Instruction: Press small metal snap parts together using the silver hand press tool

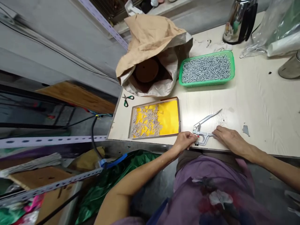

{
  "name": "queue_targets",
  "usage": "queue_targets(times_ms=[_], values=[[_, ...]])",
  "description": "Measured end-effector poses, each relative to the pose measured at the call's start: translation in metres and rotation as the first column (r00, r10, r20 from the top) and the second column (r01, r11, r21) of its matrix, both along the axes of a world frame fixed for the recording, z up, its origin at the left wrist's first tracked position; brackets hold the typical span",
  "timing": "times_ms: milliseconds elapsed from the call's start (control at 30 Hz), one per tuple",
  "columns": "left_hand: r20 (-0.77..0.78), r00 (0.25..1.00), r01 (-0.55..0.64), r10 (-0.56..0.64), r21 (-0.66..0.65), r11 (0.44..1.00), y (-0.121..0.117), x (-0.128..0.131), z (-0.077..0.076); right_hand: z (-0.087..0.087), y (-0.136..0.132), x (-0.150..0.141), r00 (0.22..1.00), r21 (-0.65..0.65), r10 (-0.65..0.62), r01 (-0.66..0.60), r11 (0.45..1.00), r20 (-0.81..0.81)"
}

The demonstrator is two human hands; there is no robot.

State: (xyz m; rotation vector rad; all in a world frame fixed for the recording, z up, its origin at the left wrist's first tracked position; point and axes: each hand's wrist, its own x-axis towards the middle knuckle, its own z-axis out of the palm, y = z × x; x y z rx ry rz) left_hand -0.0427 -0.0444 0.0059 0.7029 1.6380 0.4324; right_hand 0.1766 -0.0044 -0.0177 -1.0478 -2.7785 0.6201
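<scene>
Near the table's front edge lie grey metal snap pliers (203, 136), their upper handle raised and a small spring near the jaw. My right hand (226, 137) has its fingers closed on the end of the lower handle. At the jaw end, the fingertips of my left hand (186, 140) are pinched together against the tool. Whatever sits between those fingertips is too small to name, though a tiny red spot shows beside them. Left of the pliers, a shallow cardboard tray (179, 117) with a yellow bottom holds many small silvery metal pieces (147, 122), mostly on its left side.
A green plastic basket (232, 67) full of small metal pieces stands behind the pliers. Beside it an open brown paper sack (152, 37) leans over the table. Green-handled scissors (127, 100) lie at the left edge. A metal kettle (237, 23) and plastic bags (278, 34) are at the back right.
</scene>
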Motion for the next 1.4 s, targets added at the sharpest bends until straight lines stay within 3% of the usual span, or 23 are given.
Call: queue_targets(times_ms=[167, 467, 567, 667, 800, 933, 1033, 1100, 1133, 1200, 1300, 1400], values=[[-0.048, 0.999, 0.012, -0.015, -0.068, 0.998, 0.002, 0.001, -0.004, 0.005, 0.0, -0.004, 1.0, -0.025, -0.013, 0.013, 1.0, 0.003], [-0.077, 0.985, 0.14, -0.154, -0.165, 0.976, 0.011, 0.001, 0.003, 0.002, -0.002, 0.0, 1.0, -0.042, 0.006, -0.006, 0.999, -0.004], [-0.085, 0.986, 0.13, -0.147, -0.179, 0.975, 0.012, 0.002, 0.005, 0.004, 0.011, 0.005, 1.0, 0.027, 0.019, -0.019, 0.999, 0.0], [-0.083, 0.986, 0.127, -0.143, -0.167, 0.978, 0.01, 0.002, 0.005, 0.004, 0.03, 0.008, 0.999, 0.151, -0.018, 0.014, 0.988, 0.027], [-0.078, 0.986, 0.133, -0.146, -0.148, 0.98, 0.009, 0.002, 0.004, 0.0, 0.047, 0.005, 0.995, 0.175, 0.017, -0.034, 0.984, 0.099], [-0.095, 0.982, 0.15, -0.163, -0.13, 0.98, 0.007, 0.0, 0.001, 0.001, 0.046, 0.001, 0.992, 0.176, 0.023, -0.045, 0.983, 0.127], [-0.205, 0.94, 0.268, -0.274, -0.056, 0.962, 0.0, -0.003, -0.001, 0.006, 0.039, 0.0, 0.987, 0.167, 0.014, -0.041, 0.985, 0.161], [-0.4, 0.853, 0.412, -0.335, 0.124, 0.903, -0.006, -0.002, -0.002, 0.01, 0.033, -0.001, 0.985, 0.168, 0.013, -0.043, 0.985, 0.175], [-0.505, 0.794, 0.5, -0.339, 0.226, 0.836, -0.008, -0.001, -0.004, 0.011, 0.031, -0.001, 0.985, 0.171, 0.013, -0.043, 0.984, 0.172], [-0.66, 0.677, 0.669, -0.325, 0.368, 0.646, -0.007, 0.006, -0.008, 0.013, 0.027, -0.001, 0.987, 0.175, 0.004, -0.032, 0.984, 0.158], [-0.767, 0.531, 0.835, -0.361, 0.399, 0.379, 0.006, 0.02, -0.019, 0.013, 0.024, 0.001, 0.989, 0.144, -0.015, -0.007, 0.989, 0.15], [-0.804, 0.427, 0.904, -0.414, 0.371, 0.211, 0.026, 0.028, -0.028, 0.012, 0.023, 0.006, 0.988, 0.124, -0.027, 0.008, 0.992, 0.151]])
